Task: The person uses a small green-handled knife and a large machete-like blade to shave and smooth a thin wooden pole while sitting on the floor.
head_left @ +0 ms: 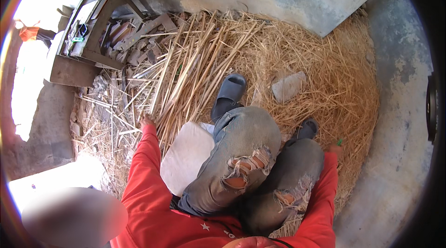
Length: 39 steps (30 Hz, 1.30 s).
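My left hand (147, 120), at the end of a red sleeve, is low at the left edge of a loose pile of pale dry stalks (189, 66). Its fingers are too small to show whether they grip a stalk. My right hand (333, 149) is down beside my right knee, over loose straw (346, 104). Its fingers look closed, with a small green piece (339, 142) sticking up from them; what that belongs to is hidden. Between the hands are my bent legs in torn jeans (246, 145) and dark slides (232, 87).
A pale flat slab or cushion (186, 157) lies beside my left thigh. A whitish block (289, 86) rests on the straw ahead. At the far left, a wooden frame (93, 29) stands near broken wood scraps (139, 34). A grey wall (399, 155) curves along the right.
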Available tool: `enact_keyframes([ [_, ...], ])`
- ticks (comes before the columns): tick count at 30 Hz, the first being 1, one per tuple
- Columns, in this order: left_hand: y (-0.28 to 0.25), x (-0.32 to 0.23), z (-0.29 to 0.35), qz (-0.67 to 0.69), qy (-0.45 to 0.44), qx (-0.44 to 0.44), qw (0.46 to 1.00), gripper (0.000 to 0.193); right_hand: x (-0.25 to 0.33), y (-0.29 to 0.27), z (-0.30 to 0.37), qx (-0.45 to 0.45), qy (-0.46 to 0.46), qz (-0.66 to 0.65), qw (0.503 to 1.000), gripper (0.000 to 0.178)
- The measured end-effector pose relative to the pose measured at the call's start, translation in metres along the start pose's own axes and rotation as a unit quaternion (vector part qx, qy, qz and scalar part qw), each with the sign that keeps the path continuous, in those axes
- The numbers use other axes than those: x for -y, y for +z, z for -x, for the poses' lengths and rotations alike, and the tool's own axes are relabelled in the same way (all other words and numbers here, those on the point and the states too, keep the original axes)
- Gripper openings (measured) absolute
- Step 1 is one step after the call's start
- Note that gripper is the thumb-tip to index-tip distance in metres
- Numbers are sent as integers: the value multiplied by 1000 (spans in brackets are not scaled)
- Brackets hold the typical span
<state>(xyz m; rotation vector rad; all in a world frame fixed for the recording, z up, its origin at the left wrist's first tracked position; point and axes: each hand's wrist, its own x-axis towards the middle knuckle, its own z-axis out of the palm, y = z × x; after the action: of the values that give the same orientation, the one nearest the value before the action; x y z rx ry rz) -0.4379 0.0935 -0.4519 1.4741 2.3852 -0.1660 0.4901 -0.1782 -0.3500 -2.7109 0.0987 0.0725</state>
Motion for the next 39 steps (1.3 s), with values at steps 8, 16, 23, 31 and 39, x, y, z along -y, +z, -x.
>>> enact_keyframes([
  [8, 3, 6, 0, 39, 73, -130, 988, 23, -6, -23, -8, 131, 116, -109, 978, 23],
  [16, -95, 16, 29, 297, 82, -82, 948, 33, 17, -147, 5, 368, 55, -474, 798, 23],
  [23, -196, 49, 77, 460, 76, -9, 885, 34, 154, -331, 241, 416, -5, -617, 668, 29],
  [31, -334, 53, 197, 566, 162, -76, 805, 30, 187, -357, 494, 695, -232, -376, 567, 46],
  [39, -412, 15, 291, 608, 253, 23, 752, 42, 140, -335, 522, 738, -355, -206, 536, 38],
])
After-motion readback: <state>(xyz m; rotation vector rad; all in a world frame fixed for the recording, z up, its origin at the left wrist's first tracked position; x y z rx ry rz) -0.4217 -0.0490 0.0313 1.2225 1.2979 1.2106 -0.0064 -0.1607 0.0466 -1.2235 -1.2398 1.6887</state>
